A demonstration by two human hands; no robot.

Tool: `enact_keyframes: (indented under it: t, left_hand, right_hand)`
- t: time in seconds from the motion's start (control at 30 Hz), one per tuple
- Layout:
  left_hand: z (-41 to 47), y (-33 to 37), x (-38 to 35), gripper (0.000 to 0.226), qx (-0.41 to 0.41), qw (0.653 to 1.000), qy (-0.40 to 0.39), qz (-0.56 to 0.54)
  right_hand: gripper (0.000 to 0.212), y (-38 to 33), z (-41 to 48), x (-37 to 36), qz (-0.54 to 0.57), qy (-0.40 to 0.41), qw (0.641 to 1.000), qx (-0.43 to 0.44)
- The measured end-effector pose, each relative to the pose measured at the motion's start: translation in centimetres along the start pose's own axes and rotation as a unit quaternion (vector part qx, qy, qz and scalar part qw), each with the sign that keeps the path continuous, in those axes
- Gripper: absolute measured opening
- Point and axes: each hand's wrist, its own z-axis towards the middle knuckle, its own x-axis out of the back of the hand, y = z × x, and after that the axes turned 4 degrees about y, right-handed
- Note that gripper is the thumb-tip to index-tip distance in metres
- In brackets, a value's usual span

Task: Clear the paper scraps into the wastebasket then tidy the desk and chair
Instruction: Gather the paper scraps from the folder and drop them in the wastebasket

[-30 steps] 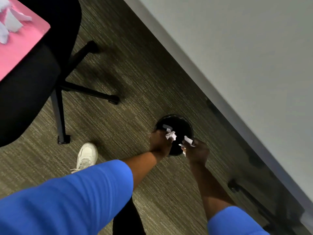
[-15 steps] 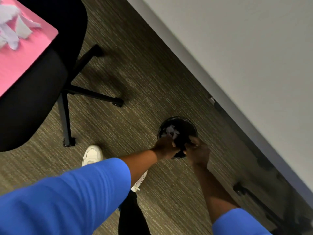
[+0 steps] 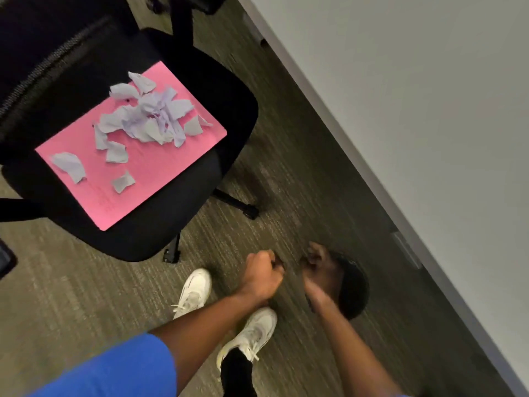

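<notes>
Black chair (image 3: pixel 223 116), pink sheet (image 3: pixel 148 173) bearing paper scraps (image 3: pixel 148 118), left hand (image 3: pixel 262 275) fisted, right hand (image 3: pixel 319 269) curled, contents indiscernible, over black wastebasket (image 3: pixel 353 290)

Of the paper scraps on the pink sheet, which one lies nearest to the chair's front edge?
The small scrap, alone below the pile, closest to the sheet's lower corner.

Right hand (image 3: pixel 319 270) motion-blurred, grip unreadable. Wastebasket (image 3: pixel 353 293) just behind it, mostly covered by the wrist; contents not visible. Chair (image 3: pixel 200 81) up-left of hands, backrest cut by frame edge.
</notes>
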Motion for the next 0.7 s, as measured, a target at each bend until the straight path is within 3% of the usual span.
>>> enact_keyframes:
  t: [0.17,0.27,0.37,0.47,0.57,0.7]
  left_hand:
    - [-0.6,-0.9,7.9,0.020,-0.022,0.987,0.154,-0.030]
    - [-0.2,-2.1,13.1,0.017,-0.049,0.961,0.270,-0.015]
    - [1.1,-4.1,18.8,0.037,-0.046,0.933,0.356,0.022]
    - [3.0,-6.1,24.4,0.080,-0.001,0.927,0.367,0.076]
    - [4.7,-7.9,28.3,0.121,0.045,0.935,0.330,0.123]
    - [6.8,-9.9,30.5,0.150,0.045,0.942,0.298,0.148]
  right_hand:
    - [0.057,-7.8,0.1,-2.1,0.018,-0.106,0.994,0.004]
    - [0.069,-12.6,0.3,-3.5,-0.012,-0.075,0.992,0.097]
    - [0.086,-17.2,0.7,-5.1,-0.049,-0.069,0.979,0.185]
    - [0.102,-21.7,1.5,-6.8,-0.105,-0.080,0.964,0.231]
    - [0.111,-26.0,2.5,-8.6,-0.151,-0.072,0.945,0.281]
    - [0.122,-30.7,3.9,-11.4,-0.211,-0.069,0.929,0.297]
